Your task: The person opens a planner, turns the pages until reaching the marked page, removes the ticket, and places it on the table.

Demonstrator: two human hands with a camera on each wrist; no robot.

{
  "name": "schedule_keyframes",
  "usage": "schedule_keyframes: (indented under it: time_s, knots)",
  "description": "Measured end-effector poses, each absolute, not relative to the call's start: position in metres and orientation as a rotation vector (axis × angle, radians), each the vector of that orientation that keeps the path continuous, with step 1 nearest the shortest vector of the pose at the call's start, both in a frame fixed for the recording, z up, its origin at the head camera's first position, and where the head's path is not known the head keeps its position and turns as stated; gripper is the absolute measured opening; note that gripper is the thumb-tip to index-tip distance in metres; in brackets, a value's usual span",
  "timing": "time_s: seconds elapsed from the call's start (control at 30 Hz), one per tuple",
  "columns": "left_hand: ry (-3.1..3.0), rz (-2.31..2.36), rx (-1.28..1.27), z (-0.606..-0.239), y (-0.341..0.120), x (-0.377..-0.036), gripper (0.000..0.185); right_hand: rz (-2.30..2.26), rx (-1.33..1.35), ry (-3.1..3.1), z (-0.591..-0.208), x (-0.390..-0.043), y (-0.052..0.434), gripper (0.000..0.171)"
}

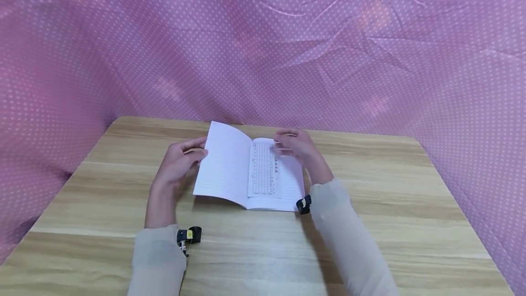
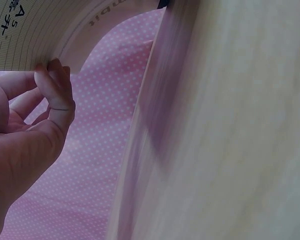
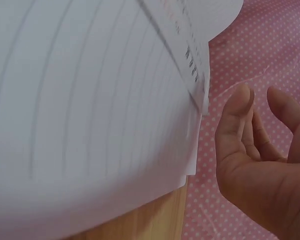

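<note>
An open lined notebook [image 1: 223, 163] lies on the wooden table [image 1: 370, 204]. Its left pages stand lifted and curved. My left hand [image 1: 182, 159] pinches their outer edge; in the left wrist view its fingertips [image 2: 55, 75] curl against the cover [image 2: 35, 30]. A narrower printed sheet [image 1: 263, 168] lies on the right-hand page. My right hand [image 1: 297, 147] is over the top right corner of the notebook, fingers relaxed. In the right wrist view the right hand [image 3: 255, 150] is just off the edge of the pages [image 3: 90, 100], holding nothing.
Pink cloth with white dots [image 1: 263, 35] hangs behind and around the table on three sides. Small black devices sit at the left wrist [image 1: 189, 235] and the right wrist [image 1: 303, 204]. Bare wood [image 1: 255, 250] lies in front of the notebook.
</note>
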State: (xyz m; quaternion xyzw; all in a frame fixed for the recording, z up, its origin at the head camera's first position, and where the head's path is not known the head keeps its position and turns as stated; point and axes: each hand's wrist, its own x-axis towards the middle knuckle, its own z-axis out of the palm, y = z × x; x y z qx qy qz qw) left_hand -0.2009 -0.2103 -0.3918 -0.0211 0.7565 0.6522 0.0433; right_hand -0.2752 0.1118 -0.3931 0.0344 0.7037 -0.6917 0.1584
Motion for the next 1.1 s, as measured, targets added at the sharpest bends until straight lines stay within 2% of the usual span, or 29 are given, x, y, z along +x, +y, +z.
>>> schedule_keyframes:
  time_s: [0.23, 0.67, 0.8, 1.1]
  knots:
    - [2.307, 2.004, -0.075, -0.393, -0.210, -0.202, 0.045, -1.937, 0.176, 2.075, -0.399, -0.282, 0.119, 0.040]
    - [2.314, 2.000, -0.082, -0.394, -0.210, -0.200, 0.046, -1.667, 0.159, 2.266, -0.416, -0.287, 0.116, 0.038]
    - [2.318, 1.998, -0.086, -0.393, -0.210, -0.200, 0.046, -1.547, 0.125, 2.364, -0.414, -0.287, 0.113, 0.043]
    - [2.323, 1.988, -0.071, -0.393, -0.212, -0.200, 0.045, -1.420, 0.130, 2.454, -0.412, -0.287, 0.107, 0.037]
